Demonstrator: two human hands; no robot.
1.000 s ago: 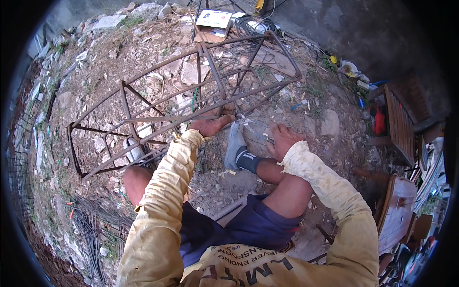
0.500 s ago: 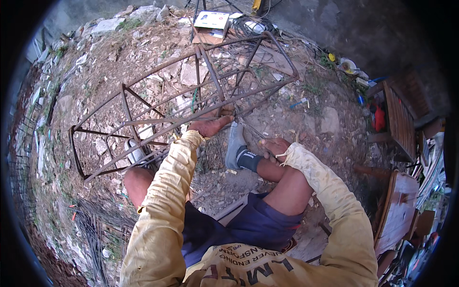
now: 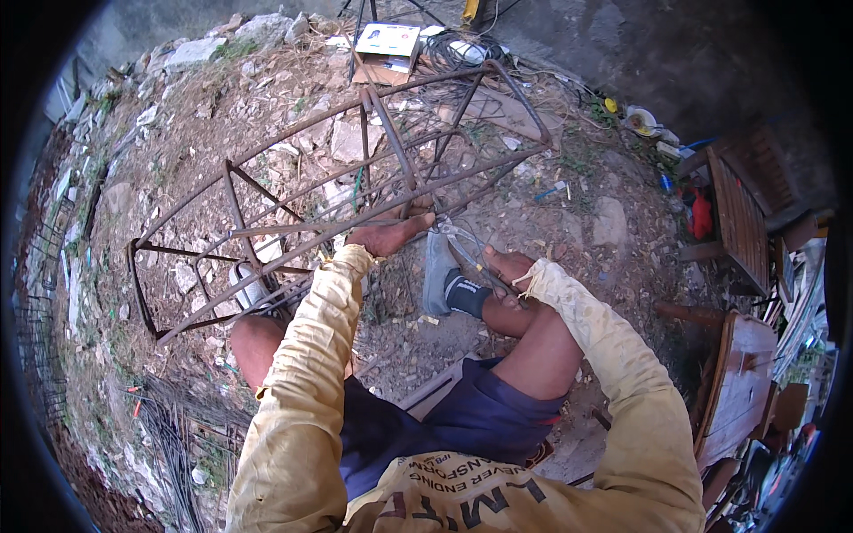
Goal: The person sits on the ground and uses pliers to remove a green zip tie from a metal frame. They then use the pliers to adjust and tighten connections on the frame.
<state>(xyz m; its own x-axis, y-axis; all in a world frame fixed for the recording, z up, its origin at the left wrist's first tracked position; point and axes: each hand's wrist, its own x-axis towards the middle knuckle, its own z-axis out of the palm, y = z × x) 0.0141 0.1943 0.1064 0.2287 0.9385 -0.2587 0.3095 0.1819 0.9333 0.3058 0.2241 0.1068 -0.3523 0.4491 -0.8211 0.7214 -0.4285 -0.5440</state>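
Note:
A long cage of rusty steel rebar (image 3: 315, 233), with bent stirrups along it, lies tilted across the ground before me. My left hand (image 3: 391, 233) is closed on a rebar bar where a stirrup meets the long bars; its fingertips are partly hidden behind the steel. Lower and to the right, my right hand (image 3: 510, 269) grips a pair of pincers (image 3: 466, 240) by the handles, which are spread apart. Their jaws reach the bars just right of my left hand. Any thin wire at the jaws is too small to make out.
My shod foot (image 3: 435, 275) stands below the pincers, and another shoe (image 3: 251, 286) is under the cage. A carton (image 3: 387, 49) and coiled wire (image 3: 458, 51) lie beyond. Thin rods (image 3: 173, 453) lie at lower left. Wooden furniture (image 3: 742, 209) stands at right among rubble.
The pincers' handles have spread wider apart in my right hand, which has shifted slightly. My left hand stays on the rebar in nearly the same place.

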